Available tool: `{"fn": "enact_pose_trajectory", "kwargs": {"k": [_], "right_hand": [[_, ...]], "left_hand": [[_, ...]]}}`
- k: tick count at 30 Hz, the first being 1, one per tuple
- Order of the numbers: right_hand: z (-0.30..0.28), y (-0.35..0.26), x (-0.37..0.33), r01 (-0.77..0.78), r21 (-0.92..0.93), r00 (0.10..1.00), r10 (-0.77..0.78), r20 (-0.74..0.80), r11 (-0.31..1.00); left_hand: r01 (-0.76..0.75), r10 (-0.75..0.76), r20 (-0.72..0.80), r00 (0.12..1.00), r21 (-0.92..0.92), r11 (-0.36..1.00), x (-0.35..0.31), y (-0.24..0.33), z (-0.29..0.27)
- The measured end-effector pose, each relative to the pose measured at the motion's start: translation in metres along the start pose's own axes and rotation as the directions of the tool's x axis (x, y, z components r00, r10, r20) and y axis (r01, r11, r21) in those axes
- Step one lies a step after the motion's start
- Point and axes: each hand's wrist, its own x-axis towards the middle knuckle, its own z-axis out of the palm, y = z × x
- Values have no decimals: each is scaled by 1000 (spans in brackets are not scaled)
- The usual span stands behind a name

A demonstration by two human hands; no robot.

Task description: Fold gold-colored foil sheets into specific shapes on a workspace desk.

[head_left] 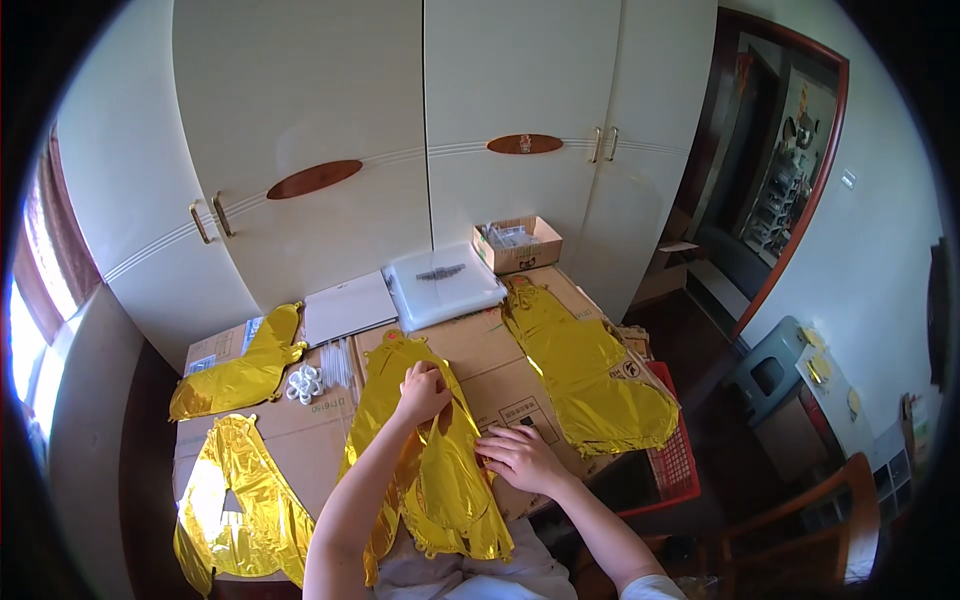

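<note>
A flat gold foil balloon [450, 480] lies in front of me, its lower end folded over and hanging past the table's near edge toward my lap. On its upper part my left hand [425, 393] is closed, fingers curled and pinching the foil. My right hand [522, 460] rests with its fingers stretched along the balloon's right edge. Another gold foil balloon [590, 380] lies flat to the right. An A-shaped gold balloon [272, 505] is at the near left, and a further bent gold balloon [245, 370] sits at the far left.
Cardboard [330, 415] covers the table. White ribbon rolls [304, 383] and clear straws [337, 362] lie left of the middle balloon. Behind are a stack of clear plastic bags [440, 300] and a small cardboard box [545, 247]. A red basket [680, 460] stands at the right.
</note>
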Motion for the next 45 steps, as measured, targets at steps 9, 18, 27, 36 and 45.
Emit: {"fn": "enact_pose_trajectory", "kwargs": {"k": [9,18,27,36,45], "right_hand": [[2,1,-1,6,-15,1000,-6,11,1000],[5,2,-2,-6,-21,1000,6,5,1000],[3,1,-1,17,-52,1000,-17,-2,999],[2,1,-1,-1,-44,1000,3,27,999],[-1,-2,0,-3,-32,999,4,35,999]], "left_hand": [[-19,19,-30,999,12,1000,-1,2,-2],[-538,538,109,836,361,762,-49,58,-19],[-480,512,112,852,561,675,-64,63,-6],[-321,348,76,934,604,730,-61,60,-6],[-276,242,134,961,538,797,-36,56,-15]]}}
